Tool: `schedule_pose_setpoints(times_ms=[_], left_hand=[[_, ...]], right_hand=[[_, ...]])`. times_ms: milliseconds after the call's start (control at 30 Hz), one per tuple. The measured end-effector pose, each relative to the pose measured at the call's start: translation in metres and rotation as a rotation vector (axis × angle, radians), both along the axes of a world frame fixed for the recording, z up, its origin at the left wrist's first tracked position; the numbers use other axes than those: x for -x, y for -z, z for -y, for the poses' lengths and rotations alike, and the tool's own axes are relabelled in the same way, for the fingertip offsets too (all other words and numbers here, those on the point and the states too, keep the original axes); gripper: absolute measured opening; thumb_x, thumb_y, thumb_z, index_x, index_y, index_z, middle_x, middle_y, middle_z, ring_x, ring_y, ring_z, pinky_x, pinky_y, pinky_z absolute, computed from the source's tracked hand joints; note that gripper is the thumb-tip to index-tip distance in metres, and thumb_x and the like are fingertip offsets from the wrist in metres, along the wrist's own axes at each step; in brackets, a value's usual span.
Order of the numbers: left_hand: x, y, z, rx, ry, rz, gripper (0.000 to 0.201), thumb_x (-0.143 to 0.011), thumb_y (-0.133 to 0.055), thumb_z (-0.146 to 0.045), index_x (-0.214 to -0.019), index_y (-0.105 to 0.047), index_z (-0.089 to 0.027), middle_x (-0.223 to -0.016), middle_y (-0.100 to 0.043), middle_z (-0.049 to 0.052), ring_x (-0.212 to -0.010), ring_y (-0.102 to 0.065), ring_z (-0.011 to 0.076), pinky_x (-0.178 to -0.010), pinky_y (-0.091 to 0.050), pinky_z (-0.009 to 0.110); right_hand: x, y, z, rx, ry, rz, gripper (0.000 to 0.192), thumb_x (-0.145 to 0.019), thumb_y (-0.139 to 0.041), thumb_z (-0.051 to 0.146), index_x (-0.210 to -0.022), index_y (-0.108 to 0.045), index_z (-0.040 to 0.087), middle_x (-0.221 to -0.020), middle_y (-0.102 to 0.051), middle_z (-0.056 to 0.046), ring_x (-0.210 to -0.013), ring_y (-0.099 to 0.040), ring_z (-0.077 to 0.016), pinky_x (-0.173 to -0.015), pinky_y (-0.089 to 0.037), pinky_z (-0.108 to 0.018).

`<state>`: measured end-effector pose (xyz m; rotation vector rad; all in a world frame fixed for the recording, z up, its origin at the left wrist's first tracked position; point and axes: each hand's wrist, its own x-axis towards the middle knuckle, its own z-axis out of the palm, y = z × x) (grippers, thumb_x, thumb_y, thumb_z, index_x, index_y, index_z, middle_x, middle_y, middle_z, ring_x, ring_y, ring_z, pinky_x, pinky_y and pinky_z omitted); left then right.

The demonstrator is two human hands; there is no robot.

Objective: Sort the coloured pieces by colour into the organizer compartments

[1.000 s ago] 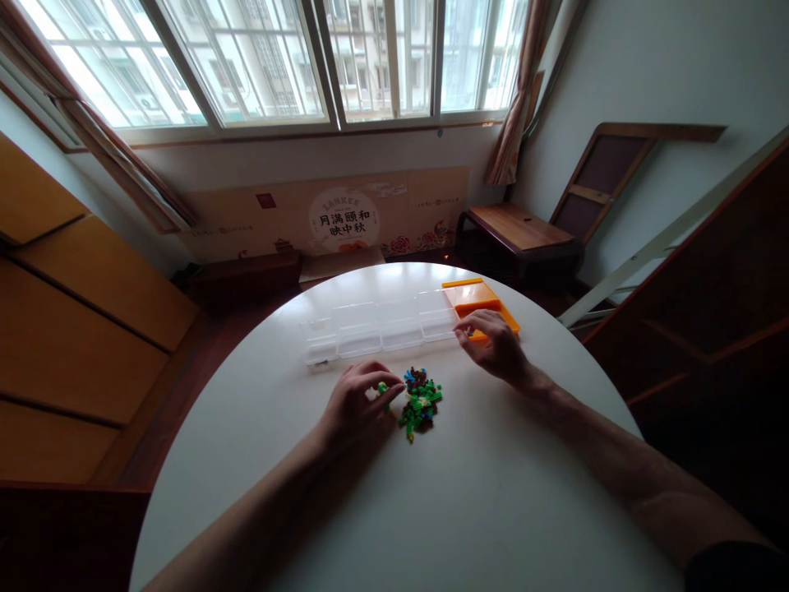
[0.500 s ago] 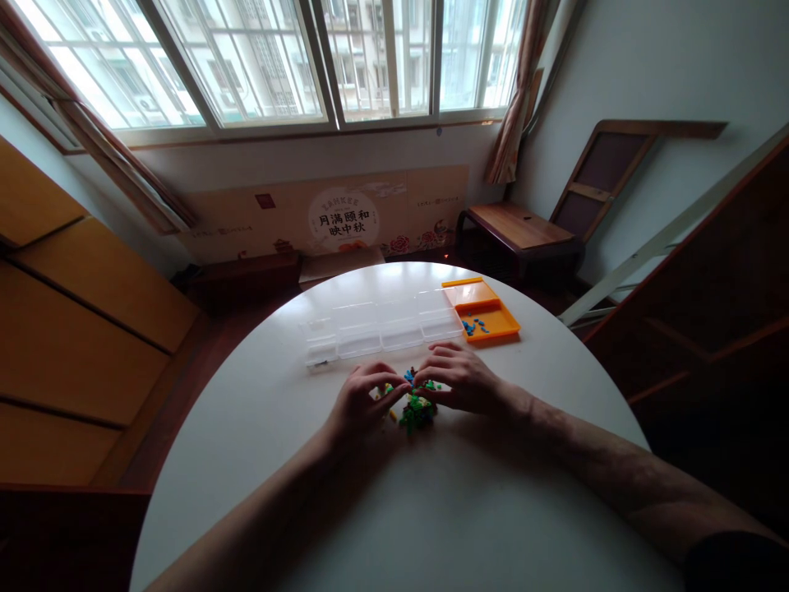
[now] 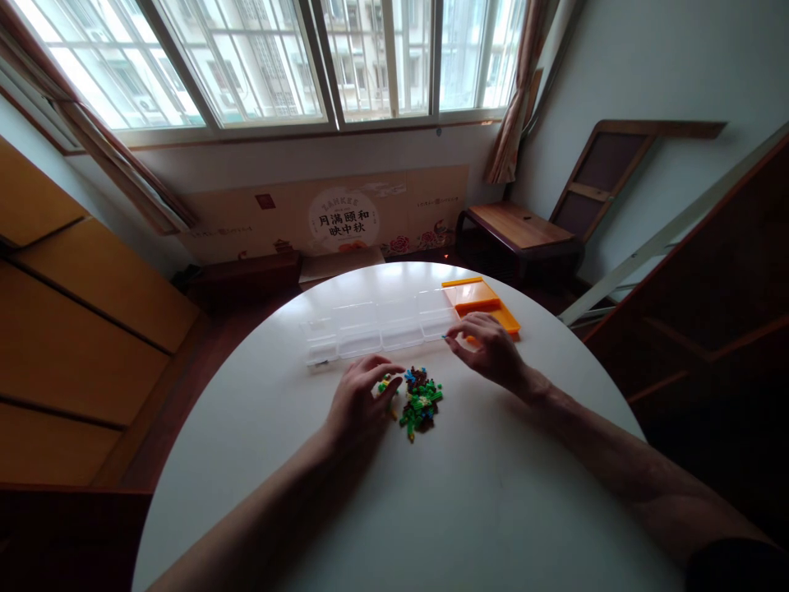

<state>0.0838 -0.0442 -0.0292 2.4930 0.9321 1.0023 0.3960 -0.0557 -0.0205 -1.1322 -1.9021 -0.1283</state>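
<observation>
Left hand (image 3: 357, 400) curls loosely beside the brick pile (image 3: 419, 399); right hand (image 3: 486, 349) pinches, contents unclear, covering the orange tray (image 3: 486, 302) by clear boxes (image 3: 382, 326); the poster (image 3: 343, 215) reads 月满颐和映中秋.

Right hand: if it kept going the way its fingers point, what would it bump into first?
The right hand points toward the clear plastic organizer, so it would likely meet that box's near right corner first; depth is hard to judge.

Daylight pours in from the windows (image 3: 277, 57) at twelve o'clock, blown out to near white, while the room's edges at three and nine o'clock sink into dim brown. The white table (image 3: 468, 501) catches a soft sheen; both forearms throw faint shadows toward six o'clock. Straight lines bow outward at the edges, and small pieces look soft.
</observation>
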Motion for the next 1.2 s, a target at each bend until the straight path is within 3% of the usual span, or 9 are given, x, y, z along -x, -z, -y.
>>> schedule_pose_setpoints(times_ms=[233, 400, 667, 900, 1033, 1200], left_hand=[[0.004, 0.004, 0.001, -0.033, -0.018, -0.096, 0.018, -0.105, -0.074, -0.027, -0.119, -0.085, -0.031, -0.119, -0.077, 0.008, -0.107, -0.073, 0.0259, -0.095, -0.058, 0.043], [0.001, 0.002, 0.002, -0.006, -0.008, -0.105, 0.018, -0.105, -0.073, -0.026, -0.117, -0.086, -0.031, -0.118, -0.077, 0.007, -0.105, -0.072, 0.0255, -0.094, -0.058, 0.043], [0.0, -0.007, -0.007, 0.055, -0.021, -0.137, 0.01, -0.101, -0.076, -0.025, -0.103, -0.086, -0.029, -0.116, -0.078, 0.006, -0.105, -0.073, 0.0256, -0.097, -0.054, 0.042], [-0.005, -0.022, -0.015, 0.079, 0.047, -0.148, 0.008, -0.102, -0.075, -0.023, -0.096, -0.081, -0.024, -0.109, -0.078, 0.004, -0.102, -0.073, 0.023, -0.096, -0.052, 0.039], [-0.017, -0.026, -0.022, 0.051, 0.093, -0.053, 0.009, -0.107, -0.071, -0.026, -0.102, -0.078, -0.023, -0.107, -0.078, 0.004, -0.088, -0.07, 0.0189, -0.091, -0.053, 0.036], [-0.031, -0.017, -0.03, 0.015, 0.106, 0.08, 0.009, -0.108, -0.071, -0.026, -0.102, -0.077, -0.023, -0.092, -0.079, 0.001, -0.081, -0.071, 0.017, -0.085, -0.055, 0.031]], right_hand=[[-0.042, 0.019, -0.02, 0.155, 0.339, -0.106, 0.011, -0.096, -0.074, 0.033, -0.089, -0.076, 0.024, -0.092, -0.082, -0.004, -0.081, -0.072, -0.0256, -0.091, -0.053, -0.044], [-0.049, 0.025, -0.023, 0.245, 0.401, -0.134, 0.011, -0.093, -0.074, 0.036, -0.092, -0.077, 0.025, -0.095, -0.083, -0.004, -0.085, -0.073, -0.027, -0.088, -0.053, -0.042], [-0.041, 0.015, -0.018, 0.22, 0.311, -0.167, 0.019, -0.099, -0.069, 0.04, -0.092, -0.076, 0.024, -0.096, -0.083, -0.005, -0.08, -0.071, -0.0248, -0.09, -0.053, -0.043], [-0.034, 0.006, -0.012, 0.139, 0.255, -0.169, 0.015, -0.1, -0.069, 0.034, -0.091, -0.074, 0.024, -0.091, -0.079, -0.004, -0.081, -0.07, -0.0254, -0.093, -0.053, -0.046], [-0.025, -0.004, -0.004, 0.068, 0.122, -0.148, 0.011, -0.102, -0.068, 0.028, -0.094, -0.074, 0.024, -0.089, -0.077, -0.004, -0.086, -0.07, -0.0252, -0.095, -0.054, -0.045], [-0.001, -0.005, 0.002, 0.02, -0.122, -0.028, 0.007, -0.103, -0.071, 0.023, -0.098, -0.073, 0.026, -0.09, -0.077, -0.002, -0.09, -0.07, -0.0235, -0.099, -0.055, -0.043]])
